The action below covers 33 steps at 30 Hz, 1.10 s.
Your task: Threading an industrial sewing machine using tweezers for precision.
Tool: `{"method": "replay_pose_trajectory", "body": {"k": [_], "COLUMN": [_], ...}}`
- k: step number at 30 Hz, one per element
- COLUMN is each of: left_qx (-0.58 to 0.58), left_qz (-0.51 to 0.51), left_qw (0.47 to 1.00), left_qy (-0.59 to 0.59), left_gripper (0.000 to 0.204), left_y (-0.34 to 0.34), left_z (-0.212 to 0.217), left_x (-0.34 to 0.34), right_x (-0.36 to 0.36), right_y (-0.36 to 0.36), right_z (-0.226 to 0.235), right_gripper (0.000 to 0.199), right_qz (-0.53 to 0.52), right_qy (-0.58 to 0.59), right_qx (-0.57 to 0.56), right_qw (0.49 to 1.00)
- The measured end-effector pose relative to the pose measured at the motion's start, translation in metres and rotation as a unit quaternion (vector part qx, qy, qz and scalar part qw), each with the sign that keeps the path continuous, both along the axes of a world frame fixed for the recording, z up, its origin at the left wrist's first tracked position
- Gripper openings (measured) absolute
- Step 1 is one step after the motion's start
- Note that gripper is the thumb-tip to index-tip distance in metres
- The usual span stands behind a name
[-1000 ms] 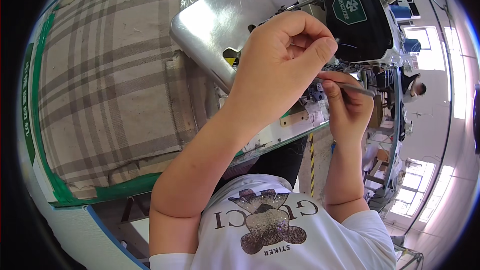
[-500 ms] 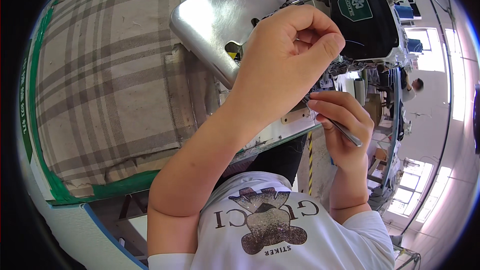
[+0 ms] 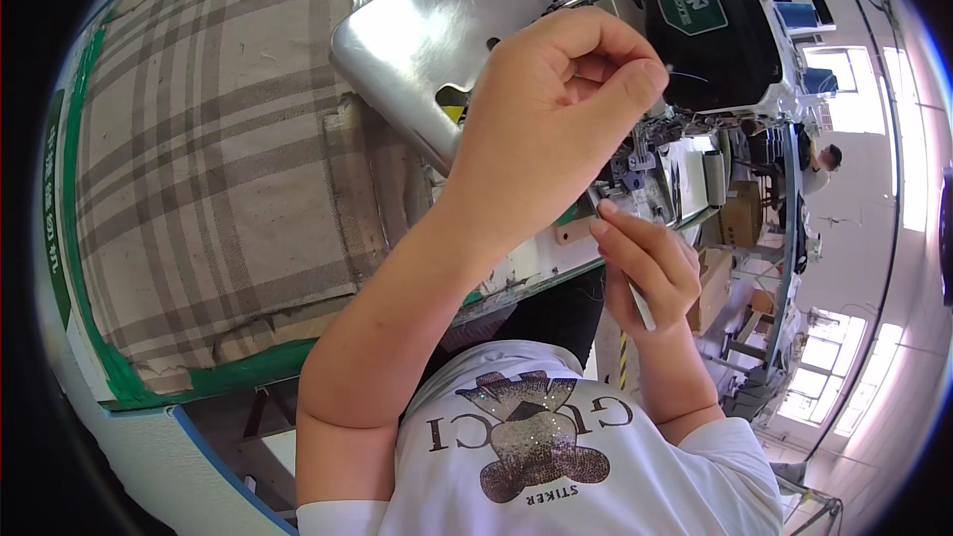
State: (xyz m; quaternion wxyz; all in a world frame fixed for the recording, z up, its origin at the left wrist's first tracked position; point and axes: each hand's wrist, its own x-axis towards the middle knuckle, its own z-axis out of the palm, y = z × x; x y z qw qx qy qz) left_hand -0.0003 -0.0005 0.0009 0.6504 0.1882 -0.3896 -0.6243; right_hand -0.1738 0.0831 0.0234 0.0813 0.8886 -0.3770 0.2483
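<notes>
In the head view we see our left hand raised in front of the black sewing machine head, its thumb and forefinger pinched shut on a thin, pale thread whose loose end pokes out to the right of the thumb tip. The other fingers curl into the palm. Our right hand sits lower, just beside the machine's needle area, with its fingers closed around slim silver metal tweezers; the forefinger stretches up towards the small blue and metal parts there, and the tweezers' free end points down and out of the fist.

Against the frame 0.5 s ago, the left hand holds much the same pinch at much the same height, while the right hand has shifted slightly and the tweezers now hang steeper. Compared with 1 s ago, the right hand has dropped from beside the left hand's fingertips.

The thread lies at the left fingertips, above and a little right of the right hand, apart from the tweezers. Behind the left wrist curves the shiny silver metal guard plate, and to the left lies the beige plaid padded cloth edged with green tape.
</notes>
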Motion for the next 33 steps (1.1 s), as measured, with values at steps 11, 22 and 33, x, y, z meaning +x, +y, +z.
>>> {"method": "replay_pose_trajectory", "body": {"k": [11,22,33], "left_qx": [0.004,0.012,0.009], "left_qz": [0.015,0.033,0.043], "left_qw": [0.999,0.999,0.999], "left_qy": [-0.037,0.027,0.007], "left_gripper": [0.014,0.011,0.010], "left_y": [-0.002,-0.002,-0.001], "left_z": [0.002,0.006,0.004], "left_x": [0.005,0.006,0.004], "right_x": [0.015,0.021,0.016], "right_y": [-0.009,-0.015,-0.021], "right_z": [-0.028,-0.011,0.001], "right_gripper": [0.032,0.026,0.018], "right_qz": [0.014,-0.016,-0.080], "right_qy": [-0.118,-0.200,-0.315], "right_qx": [-0.011,-0.013,0.098], "right_qw": [0.993,0.980,0.941]}}
